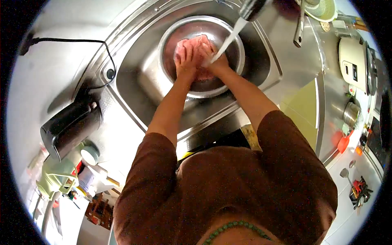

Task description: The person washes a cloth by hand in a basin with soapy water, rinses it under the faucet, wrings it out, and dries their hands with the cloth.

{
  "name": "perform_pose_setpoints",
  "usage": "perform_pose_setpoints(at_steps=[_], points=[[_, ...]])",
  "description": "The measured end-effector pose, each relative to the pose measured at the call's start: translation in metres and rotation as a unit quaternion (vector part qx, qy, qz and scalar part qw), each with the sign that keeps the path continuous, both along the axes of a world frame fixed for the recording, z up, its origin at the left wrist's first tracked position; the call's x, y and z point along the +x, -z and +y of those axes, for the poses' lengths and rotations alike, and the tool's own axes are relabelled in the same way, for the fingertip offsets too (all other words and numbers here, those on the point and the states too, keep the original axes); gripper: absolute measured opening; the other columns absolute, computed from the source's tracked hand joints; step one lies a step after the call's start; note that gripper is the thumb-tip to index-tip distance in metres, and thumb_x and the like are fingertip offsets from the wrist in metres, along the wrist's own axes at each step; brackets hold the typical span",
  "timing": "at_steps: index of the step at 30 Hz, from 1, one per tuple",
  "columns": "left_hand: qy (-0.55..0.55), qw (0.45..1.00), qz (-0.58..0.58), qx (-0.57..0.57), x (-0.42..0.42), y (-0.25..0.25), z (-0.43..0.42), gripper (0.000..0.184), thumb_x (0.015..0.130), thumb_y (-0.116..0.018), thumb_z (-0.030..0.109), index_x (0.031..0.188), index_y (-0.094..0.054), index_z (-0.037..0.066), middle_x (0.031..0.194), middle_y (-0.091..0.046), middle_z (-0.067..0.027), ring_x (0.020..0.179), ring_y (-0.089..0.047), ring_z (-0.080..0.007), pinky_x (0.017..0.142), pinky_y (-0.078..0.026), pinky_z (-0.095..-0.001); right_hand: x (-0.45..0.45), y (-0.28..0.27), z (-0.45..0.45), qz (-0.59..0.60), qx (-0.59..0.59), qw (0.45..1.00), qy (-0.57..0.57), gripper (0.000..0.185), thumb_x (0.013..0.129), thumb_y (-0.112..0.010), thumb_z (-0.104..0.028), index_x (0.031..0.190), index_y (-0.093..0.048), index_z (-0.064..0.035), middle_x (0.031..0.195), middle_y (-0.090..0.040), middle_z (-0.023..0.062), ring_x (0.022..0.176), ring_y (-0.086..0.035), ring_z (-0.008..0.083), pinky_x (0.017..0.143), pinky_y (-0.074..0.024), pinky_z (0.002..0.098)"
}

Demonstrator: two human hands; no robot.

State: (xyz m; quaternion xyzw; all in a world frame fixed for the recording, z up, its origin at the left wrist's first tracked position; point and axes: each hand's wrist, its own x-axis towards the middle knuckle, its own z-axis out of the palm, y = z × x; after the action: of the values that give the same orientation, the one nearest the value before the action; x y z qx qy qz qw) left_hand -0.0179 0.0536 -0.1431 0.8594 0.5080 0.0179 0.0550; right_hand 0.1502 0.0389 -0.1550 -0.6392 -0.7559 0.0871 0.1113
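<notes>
Both left hand (186, 67) and right hand (219, 65) are laid on a crumpled, pink, soft-looking mass (199, 50) spread beneath the fingers: left splayed, right's hold unclear.

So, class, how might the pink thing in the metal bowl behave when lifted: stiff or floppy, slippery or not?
The pink thing would probably flop, as its outline looks soft and uneven around the left hand. It may be slippery too, since running water falls into the metal bowl by the right hand.
</notes>
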Motion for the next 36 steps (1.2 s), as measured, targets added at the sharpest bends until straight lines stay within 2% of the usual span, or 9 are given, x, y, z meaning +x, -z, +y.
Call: perform_pose_setpoints(at_steps=[3, 5, 9, 14, 18, 21, 28, 32, 36], points=[[-0.025, 0.996, -0.019, -0.089, 0.008, 0.011, -0.001, 0.067, 0.083, -0.048, 0.043, 0.141, -0.024, 0.019, 0.149, -0.01, -0.0097, 0.135, -0.009, -0.0374, 0.105, -0.009, -0.0582, 0.011, -0.029, 0.008, -0.098, -0.069, 0.991, -0.065, 0.056, 0.083, -0.048, -0.037, 0.134, -0.037, -0.0179, 0.143, -0.028, 0.0018, 0.13, -0.026, 0.0279, 0.104, -0.024, 0.0481], [-0.019, 0.995, -0.034, -0.091, 0.013, 0.016, -0.001, 0.07, 0.081, -0.049, 0.046, 0.141, -0.024, 0.02, 0.149, -0.009, -0.0099, 0.136, -0.008, -0.0379, 0.106, -0.006, -0.0576, 0.015, -0.017, 0.012, -0.097, -0.093, 0.99, -0.052, 0.09, 0.058, -0.073, -0.042, 0.135, -0.036, -0.0145, 0.141, -0.032, 0.0082, 0.134, -0.017, 0.0287, 0.109, -0.0082, 0.0489], [-0.026, 0.991, -0.024, -0.132, 0.023, 0.002, 0.005, 0.075, 0.078, -0.053, 0.049, 0.141, -0.023, 0.021, 0.149, -0.011, -0.0105, 0.135, -0.008, -0.0388, 0.105, -0.001, -0.0591, 0.012, 0.009, 0.005, -0.133, -0.009, 0.99, -0.036, 0.086, 0.063, -0.07, -0.041, 0.136, -0.034, -0.0116, 0.142, -0.031, 0.011, 0.134, -0.015, 0.0329, 0.109, -0.0075, 0.0495], [-0.042, 0.986, -0.064, -0.145, 0.024, -0.011, 0.007, 0.073, 0.08, -0.054, 0.044, 0.142, -0.021, 0.023, 0.147, -0.017, -0.0084, 0.135, -0.011, -0.0374, 0.103, -0.001, -0.0615, 0.017, 0.005, 0.011, -0.062, 0.031, 0.996, -0.05, 0.047, 0.081, -0.05, -0.029, 0.124, -0.048, -0.0124, 0.137, -0.039, 0.0088, 0.124, -0.036, 0.0339, 0.097, -0.0294, 0.0538], [-0.045, 0.979, -0.038, -0.197, 0.045, -0.02, 0.001, 0.074, 0.079, -0.057, 0.037, 0.142, -0.02, 0.025, 0.146, -0.021, -0.0086, 0.134, -0.017, -0.0361, 0.104, -0.006, -0.0612, 0.025, -0.001, 0.013, -0.061, -0.12, 0.991, -0.02, 0.058, 0.078, -0.056, -0.031, 0.13, -0.038, -0.0136, 0.134, -0.039, 0.0115, 0.117, -0.043, 0.0346, 0.096, -0.0352, 0.0487], [-0.059, 0.933, -0.25, -0.251, 0.043, 0.054, 0.001, 0.068, 0.079, -0.057, 0.029, 0.14, -0.028, 0.024, 0.146, -0.022, -0.0082, 0.134, -0.019, -0.0351, 0.106, -0.008, -0.0582, 0.029, -0.025, 0.021, 0.063, -0.269, 0.96, 0.046, 0.071, 0.076, -0.059, -0.038, 0.133, -0.027, -0.0113, 0.119, -0.05, 0.0219, 0.109, -0.049, 0.0397, 0.094, -0.0366, 0.0501], [0.119, 0.99, -0.075, 0.01, 0.019, 0.028, 0.005, 0.065, 0.073, -0.064, 0.027, 0.133, -0.04, 0.03, 0.146, -0.021, -0.0109, 0.133, -0.021, -0.0362, 0.102, -0.02, -0.06, 0.028, -0.075, 0.043, 0.192, -0.336, 0.921, 0.044, 0.044, 0.086, -0.042, -0.034, 0.119, -0.045, -0.0052, 0.116, -0.052, 0.0233, 0.105, -0.051, 0.0434, 0.088, -0.0413, 0.0496], [-0.361, 0.887, -0.226, -0.181, 0.018, -0.04, -0.021, 0.061, 0.073, -0.066, 0.031, 0.13, -0.042, 0.029, 0.14, -0.027, -0.014, 0.13, -0.021, -0.0412, 0.098, -0.026, -0.0584, 0.031, -0.054, 0.061, 0.053, -0.238, 0.97, 0.002, 0.03, 0.085, -0.047, -0.023, 0.108, -0.054, -0.0059, 0.108, -0.055, 0.0184, 0.108, -0.05, 0.0359, 0.085, -0.0445, 0.0477], [-0.285, 0.925, -0.156, -0.198, 0.019, -0.022, -0.045, 0.063, 0.072, -0.068, 0.035, 0.129, -0.043, 0.025, 0.146, -0.012, -0.0159, 0.133, -0.01, -0.04, 0.095, -0.028, -0.0608, 0.026, -0.001, 0.045, 0.043, -0.076, 0.995, -0.039, 0.024, 0.086, -0.043, -0.021, 0.098, -0.058, -0.0054, 0.104, -0.055, 0.0174, 0.094, -0.055, 0.037, 0.081, -0.0462, 0.0478]])
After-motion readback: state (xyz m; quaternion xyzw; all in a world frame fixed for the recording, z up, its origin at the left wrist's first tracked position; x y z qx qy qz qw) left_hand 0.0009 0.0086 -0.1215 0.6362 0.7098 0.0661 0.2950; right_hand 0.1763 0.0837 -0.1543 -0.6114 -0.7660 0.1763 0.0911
